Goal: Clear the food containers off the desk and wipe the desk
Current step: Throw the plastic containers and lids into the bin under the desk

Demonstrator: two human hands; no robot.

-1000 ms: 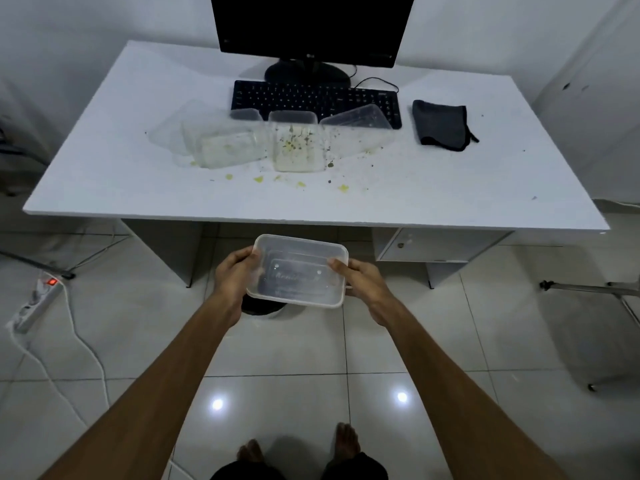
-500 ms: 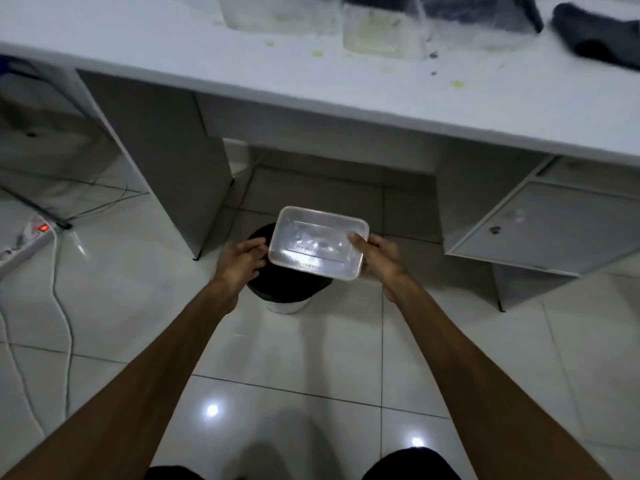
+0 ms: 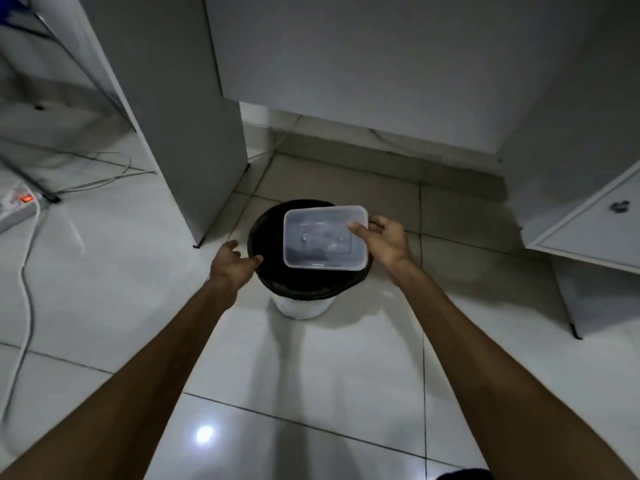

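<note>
A clear plastic food container [image 3: 320, 237] hangs over the mouth of a white waste bin with a black liner [image 3: 273, 278] that stands on the floor under the desk. My right hand [image 3: 384, 242] pinches the container's right edge, thumb on top. My left hand [image 3: 233, 265] is off the container, at the bin's left rim, fingers loosely curled and holding nothing. The desktop itself is out of sight.
The desk's left leg panel [image 3: 180, 109] stands just left of the bin, the back panel [image 3: 363, 64] behind it. A drawer unit [image 3: 595, 223] sits to the right. A power strip [image 3: 17, 206] with cables lies on the tiled floor at the left.
My view dropped from the desktop to under the desk. The container moved forward over the bin. My left hand let go of it; my right hand alone holds it now.
</note>
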